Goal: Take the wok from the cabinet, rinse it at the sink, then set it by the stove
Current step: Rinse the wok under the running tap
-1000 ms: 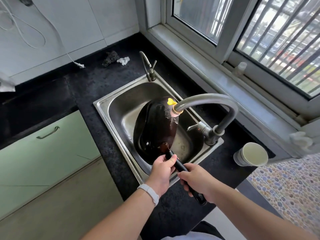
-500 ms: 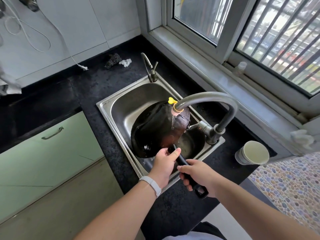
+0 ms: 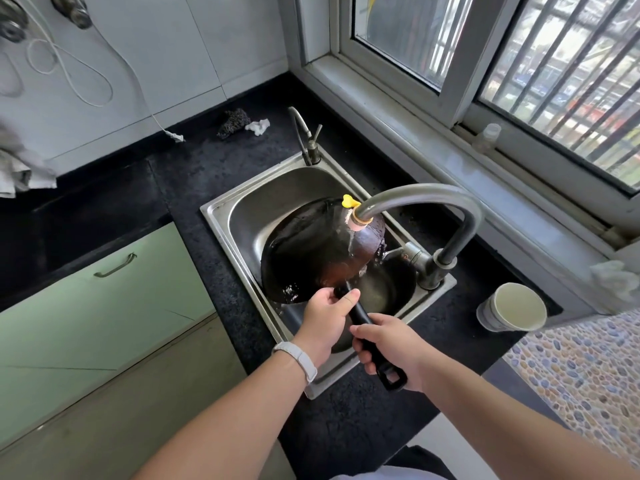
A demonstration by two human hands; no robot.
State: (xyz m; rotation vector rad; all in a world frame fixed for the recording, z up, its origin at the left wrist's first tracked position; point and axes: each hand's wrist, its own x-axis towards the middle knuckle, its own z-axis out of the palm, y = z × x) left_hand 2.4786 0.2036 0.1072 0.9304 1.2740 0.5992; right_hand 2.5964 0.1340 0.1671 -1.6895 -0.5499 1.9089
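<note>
While water runs from the curved grey metal faucet (image 3: 429, 199), the dark round wok (image 3: 311, 251) sits tilted on edge over the stainless steel sink (image 3: 242, 209), set in black speckled countertop (image 3: 194, 174). Left hand (image 3: 327, 315) wraps the black handle (image 3: 367, 327) near the bowl; right hand (image 3: 391, 344) clasps its near end. White paper cup (image 3: 512, 308) stands right of the sink.
</note>
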